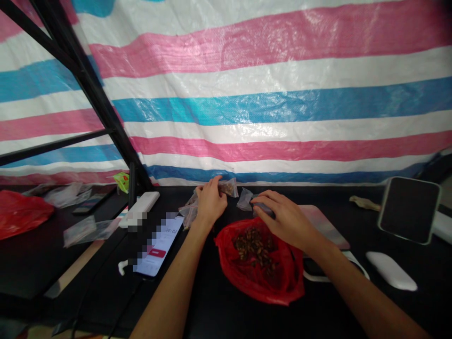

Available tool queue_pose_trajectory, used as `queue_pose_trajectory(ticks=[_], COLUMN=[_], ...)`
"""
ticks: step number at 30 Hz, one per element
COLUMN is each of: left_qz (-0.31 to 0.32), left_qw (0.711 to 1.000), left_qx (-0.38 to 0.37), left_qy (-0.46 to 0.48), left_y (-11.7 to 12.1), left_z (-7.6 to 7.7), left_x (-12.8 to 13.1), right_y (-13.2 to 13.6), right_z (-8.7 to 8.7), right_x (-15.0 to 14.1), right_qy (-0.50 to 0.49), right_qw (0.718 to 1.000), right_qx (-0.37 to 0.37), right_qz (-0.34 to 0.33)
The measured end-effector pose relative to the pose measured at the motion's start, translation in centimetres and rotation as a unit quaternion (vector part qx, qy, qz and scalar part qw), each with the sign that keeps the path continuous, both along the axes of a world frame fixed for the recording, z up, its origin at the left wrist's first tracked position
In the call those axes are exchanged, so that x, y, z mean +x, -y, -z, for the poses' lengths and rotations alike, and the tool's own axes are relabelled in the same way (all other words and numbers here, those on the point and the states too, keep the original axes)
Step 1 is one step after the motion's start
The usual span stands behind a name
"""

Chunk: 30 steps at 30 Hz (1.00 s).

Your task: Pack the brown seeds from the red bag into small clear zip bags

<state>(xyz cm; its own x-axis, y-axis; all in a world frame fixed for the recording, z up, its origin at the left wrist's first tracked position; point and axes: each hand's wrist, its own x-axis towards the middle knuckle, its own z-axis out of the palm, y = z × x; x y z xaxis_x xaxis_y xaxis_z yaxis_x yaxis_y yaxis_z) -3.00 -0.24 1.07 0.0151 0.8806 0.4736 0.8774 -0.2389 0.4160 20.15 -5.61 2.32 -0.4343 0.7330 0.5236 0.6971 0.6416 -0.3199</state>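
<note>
Head view puts the clear bag (244,200) between the hands, beyond the red bag (291,288) and nearer the right hand (278,213), fingers bent, while the left hand (211,202) curls over small bags (189,212), neither grip discernible.

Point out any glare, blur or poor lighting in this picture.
In the head view, white glare flecks the glossy pink, blue and white striped plastic sheet; in the head view, pixel blocks hide part of the rectangular lit phone; also in the head view, the black tabletop reads dark, and the small brown pieces in the crumpled red plastic bag look soft.
</note>
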Motion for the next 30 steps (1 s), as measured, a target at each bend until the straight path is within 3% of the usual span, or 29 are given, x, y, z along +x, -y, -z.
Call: queue_pose_trajectory(ticks=[3,5,7,13,16,20,27,30], left_qz=[0.125,0.221,0.275,0.269,0.286,0.33,0.367,0.377], left_qw=[0.988,0.968,0.953,0.956,0.954,0.925,0.871,0.864], left_qx=[0.072,0.091,0.097,0.104,0.025,-0.112,-0.215,-0.221], left_qy=[0.061,0.076,0.082,0.064,0.086,0.149,0.246,0.248], left_y=[0.5,1.0,1.4,2.3,2.8,2.8,1.3,1.1], left_z=[-1.1,-1.4,-1.4,-1.6,-1.9,-1.4,0.5,0.8], left_x=[0.7,1.2,1.8,2.3,2.7,3.3,3.0,3.0], right_y=[-0.5,-0.8,-1.1,-1.1,-0.8,-0.6,-0.7,-0.7], right_z=[0.2,0.4,0.6,0.8,0.8,0.7,0.4,0.3], right_x=[0.2,0.4,0.5,0.4,0.1,0.0,0.2,0.2], right_qy=[-0.064,-0.106,-0.131,-0.155,-0.15,-0.133,-0.107,-0.099], right_qw=[0.997,0.99,0.984,0.977,0.976,0.976,0.979,0.98], right_qx=[-0.014,-0.056,-0.093,-0.139,-0.157,-0.172,-0.172,-0.169], right_qz=[0.051,0.07,0.072,0.036,0.01,-0.014,-0.027,-0.025])
